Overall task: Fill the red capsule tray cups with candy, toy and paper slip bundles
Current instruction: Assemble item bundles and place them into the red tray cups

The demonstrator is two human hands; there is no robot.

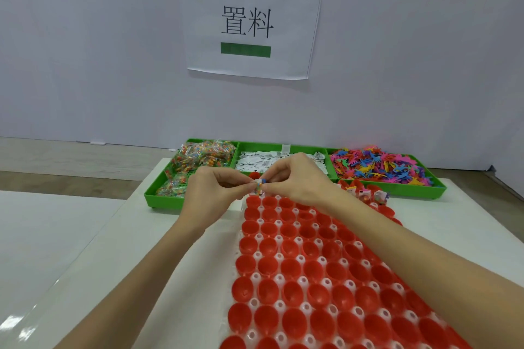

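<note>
I get one view only, from a wide-angle camera on the person's head. It looks forward and down along the table, close over the red tray, toward the green bins and the wall sign behind.

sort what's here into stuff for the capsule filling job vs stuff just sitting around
For the job:
- red capsule tray
- bundle pinched by left hand and right hand
- candy packets
- paper slips
- plastic toys
- green bin
- filled cups

Just there:
- wall sign
- white table
</note>
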